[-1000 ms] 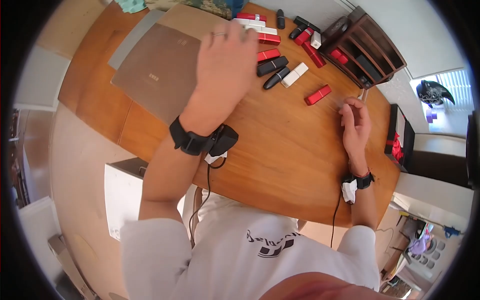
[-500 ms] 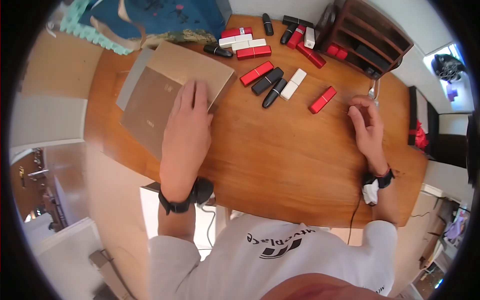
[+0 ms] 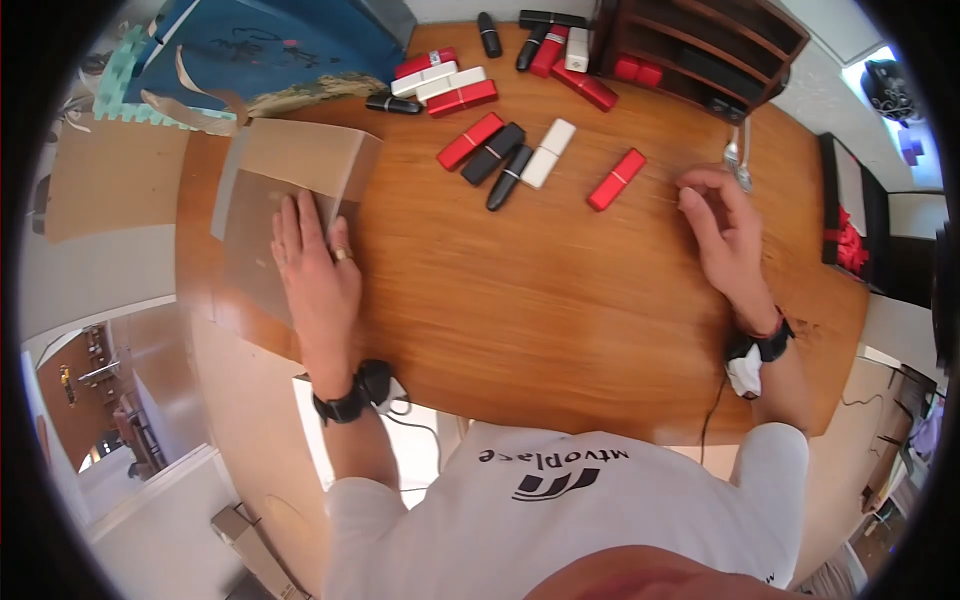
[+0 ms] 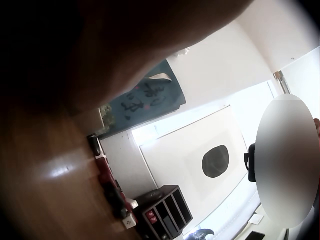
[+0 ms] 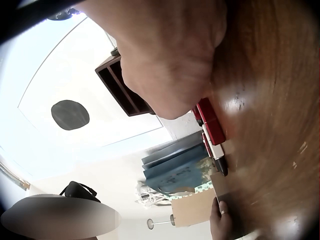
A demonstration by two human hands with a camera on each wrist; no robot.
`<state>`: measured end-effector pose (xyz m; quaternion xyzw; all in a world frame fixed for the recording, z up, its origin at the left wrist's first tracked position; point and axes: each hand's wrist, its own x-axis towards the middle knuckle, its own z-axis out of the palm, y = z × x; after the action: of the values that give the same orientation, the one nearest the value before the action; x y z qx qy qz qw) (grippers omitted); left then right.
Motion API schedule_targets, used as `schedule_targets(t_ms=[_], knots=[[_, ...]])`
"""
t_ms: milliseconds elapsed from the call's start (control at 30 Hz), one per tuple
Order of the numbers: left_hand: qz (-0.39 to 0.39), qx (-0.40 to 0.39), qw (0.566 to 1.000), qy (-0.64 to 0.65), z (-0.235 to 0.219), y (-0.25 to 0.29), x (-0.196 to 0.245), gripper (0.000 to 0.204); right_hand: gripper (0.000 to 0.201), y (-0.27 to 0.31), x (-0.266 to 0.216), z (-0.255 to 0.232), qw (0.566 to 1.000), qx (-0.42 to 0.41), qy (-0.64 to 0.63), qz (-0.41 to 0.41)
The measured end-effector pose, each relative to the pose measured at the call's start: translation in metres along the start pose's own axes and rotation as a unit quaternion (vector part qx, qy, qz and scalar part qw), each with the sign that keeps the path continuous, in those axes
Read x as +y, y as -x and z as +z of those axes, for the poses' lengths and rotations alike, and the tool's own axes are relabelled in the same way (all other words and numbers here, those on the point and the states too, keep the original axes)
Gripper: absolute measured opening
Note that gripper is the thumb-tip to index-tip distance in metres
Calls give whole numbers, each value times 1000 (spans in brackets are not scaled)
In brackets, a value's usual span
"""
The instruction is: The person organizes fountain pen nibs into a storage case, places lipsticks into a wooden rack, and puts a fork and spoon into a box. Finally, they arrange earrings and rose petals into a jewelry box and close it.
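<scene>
In the head view my left hand (image 3: pixel 318 275) lies on the brown lidded box (image 3: pixel 310 150) at the table's left side, its fingers stretched out over the top. The right wrist view also shows that hand (image 5: pixel 220 220) at the box's edge. My right hand (image 3: pixel 728 240) rests on the table at the right, fingers loosely bent, with nothing in its grasp. Nearest to it lies a red lipstick tube (image 3: pixel 617 180). Farther left are a white tube (image 3: pixel 548 153), a slim black tube (image 3: pixel 510 178), a thicker black one (image 3: pixel 492 154) and another red one (image 3: pixel 470 140).
More red, white and black tubes (image 3: pixel 462 97) lie toward the back. A dark wooden rack (image 3: pixel 690 50) stands at the back right, with forks (image 3: pixel 738 165) before it. Behind the box is a blue bag (image 3: pixel 270 50). A black box with red ribbon (image 3: pixel 850 240) sits at the right edge.
My left hand has moved left from near the tubes onto the brown box. The box has slid left, away from the tubes. My right hand stays in about the same place; the head view has shifted.
</scene>
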<state>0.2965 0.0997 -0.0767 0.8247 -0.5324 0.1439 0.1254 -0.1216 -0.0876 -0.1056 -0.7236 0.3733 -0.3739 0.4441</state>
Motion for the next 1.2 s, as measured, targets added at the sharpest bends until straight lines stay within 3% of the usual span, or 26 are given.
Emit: schedule_targets(t_ms=[367,400,467,533,600,667,733,800,867,967,1133,1200], knots=[[-12,27,999,-44,23,-35,-15,45,13,-2,11,3,1000,9,-25,-15],[-8,33,998,-44,9,-43,-2,45,13,-2,12,1,999,13,-26,-19],[-51,-114,992,16,-40,-57,42,42,13,-3,12,4,999,6,-26,-37],[-70,-113,990,42,-58,-71,78,36,12,-4,11,5,999,6,-27,-41],[68,-9,989,134,-37,-98,82,34,12,-5,10,6,999,6,-24,-42],[166,16,973,160,-17,-131,98,32,12,-6,11,4,999,10,-21,-34],[203,-89,951,217,-11,-158,130,30,12,-5,11,4,999,9,-20,-30],[201,-113,936,265,27,-168,159,30,12,-4,13,2,999,11,-22,-30],[229,-101,949,192,51,-171,182,30,11,-5,15,3,1000,10,-24,-18],[197,-58,968,148,74,-163,192,31,10,-4,1,4,999,8,-34,-12],[154,-100,976,120,64,-160,189,31,9,-4,1,2,1000,-1,-26,-15],[142,-56,983,100,50,-155,178,29,11,-3,5,3,1000,4,-23,-14]])
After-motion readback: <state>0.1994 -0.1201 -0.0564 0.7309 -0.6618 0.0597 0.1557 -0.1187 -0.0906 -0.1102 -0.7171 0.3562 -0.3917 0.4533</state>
